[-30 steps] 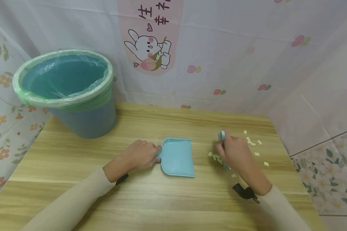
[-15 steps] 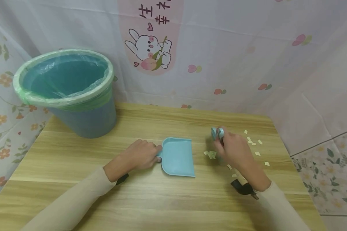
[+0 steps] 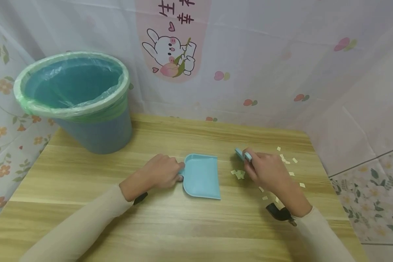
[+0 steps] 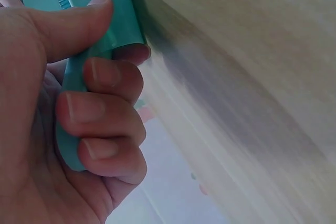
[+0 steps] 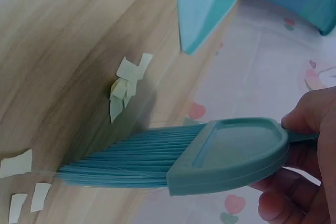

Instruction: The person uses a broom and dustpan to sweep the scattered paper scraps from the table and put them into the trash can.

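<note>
In the head view my left hand (image 3: 162, 171) grips the handle of a light blue dustpan (image 3: 201, 177) lying on the wooden table, its wide lip facing right. The left wrist view has my fingers curled round that handle (image 4: 71, 145), thumb pressed on top. My right hand (image 3: 270, 171) holds a small hand brush (image 5: 231, 156) by its handle, to the right of the dustpan. Its blue bristles (image 5: 126, 163) point down close over the table. A little heap of pale yellow paper scraps (image 5: 123, 82) lies between the brush and the dustpan's lip; the pan holds nothing.
More paper scraps (image 3: 283, 159) lie scattered right of my right hand and below it. A blue bin (image 3: 101, 136) with a clear bag liner stands at the table's back left. A printed curtain (image 3: 249, 54) hangs behind the table (image 3: 190, 229).
The brush has moved left, and several scraps shifted left with it into a tighter heap. The brush has since tilted away from the heap. My left hand and the dustpan stay put.
</note>
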Tool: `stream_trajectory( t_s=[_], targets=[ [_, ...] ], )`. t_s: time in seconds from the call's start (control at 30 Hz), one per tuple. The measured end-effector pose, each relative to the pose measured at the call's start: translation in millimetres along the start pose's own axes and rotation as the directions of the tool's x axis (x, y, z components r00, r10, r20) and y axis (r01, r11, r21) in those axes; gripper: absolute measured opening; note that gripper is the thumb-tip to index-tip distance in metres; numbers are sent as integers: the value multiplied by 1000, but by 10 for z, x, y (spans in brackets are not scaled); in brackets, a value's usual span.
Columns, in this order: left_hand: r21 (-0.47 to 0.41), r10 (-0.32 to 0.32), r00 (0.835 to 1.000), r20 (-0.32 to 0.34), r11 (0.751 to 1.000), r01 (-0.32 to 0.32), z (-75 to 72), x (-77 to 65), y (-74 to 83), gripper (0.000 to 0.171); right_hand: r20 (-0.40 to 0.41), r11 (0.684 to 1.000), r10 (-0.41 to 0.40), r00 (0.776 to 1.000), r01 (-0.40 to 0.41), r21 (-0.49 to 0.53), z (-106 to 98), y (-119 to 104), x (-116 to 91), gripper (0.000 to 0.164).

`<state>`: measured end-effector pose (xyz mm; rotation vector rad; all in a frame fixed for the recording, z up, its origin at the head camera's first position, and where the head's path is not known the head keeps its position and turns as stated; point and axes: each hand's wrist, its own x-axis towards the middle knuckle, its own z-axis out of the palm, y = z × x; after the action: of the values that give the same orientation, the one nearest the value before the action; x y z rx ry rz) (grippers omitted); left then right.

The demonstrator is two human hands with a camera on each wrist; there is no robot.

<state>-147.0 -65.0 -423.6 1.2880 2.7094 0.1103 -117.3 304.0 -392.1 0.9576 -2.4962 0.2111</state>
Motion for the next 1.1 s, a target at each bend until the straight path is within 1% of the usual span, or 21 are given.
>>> stream_trajectory(
  t_s=[0.13,0.2,0.27,0.37,0.43,0.5,0.73,0.9,1.0,1.1],
  targets=[
    [-5,-14,999,34,1000,15,-32,23,4,30,-39,1000,2,999,-2,-1,-12,-12,16,11],
    [-2,-19,999,45,1000,19,-49,29,7,30,-42,1000,8,999,-8,4,-23,-19,25,12],
    [6,-25,998,51,1000,24,-64,32,9,30,-20,1000,19,1000,-18,17,-34,-30,35,10],
    [9,-30,998,63,1000,30,-71,31,10,31,36,999,43,998,-44,31,-43,-56,44,8],
    [7,-32,997,67,999,32,-68,34,9,31,66,997,56,996,-59,45,-36,-78,47,9],
    [2,-31,997,70,1000,31,-63,38,9,32,75,997,54,996,-59,59,-19,-102,42,11],
    [-3,-24,998,58,1000,24,-69,33,9,31,28,990,-26,999,22,138,35,-216,20,9],
    [3,-20,999,51,1000,20,-68,31,6,31,30,982,-77,997,71,173,8,-258,26,12],
    [1,-17,999,49,1000,17,-64,30,3,31,2,987,-70,998,69,146,-23,-257,16,9],
    [2,-16,999,52,1000,16,-53,32,1,32,-51,995,-22,998,27,99,-45,-253,2,12]
  ],
)
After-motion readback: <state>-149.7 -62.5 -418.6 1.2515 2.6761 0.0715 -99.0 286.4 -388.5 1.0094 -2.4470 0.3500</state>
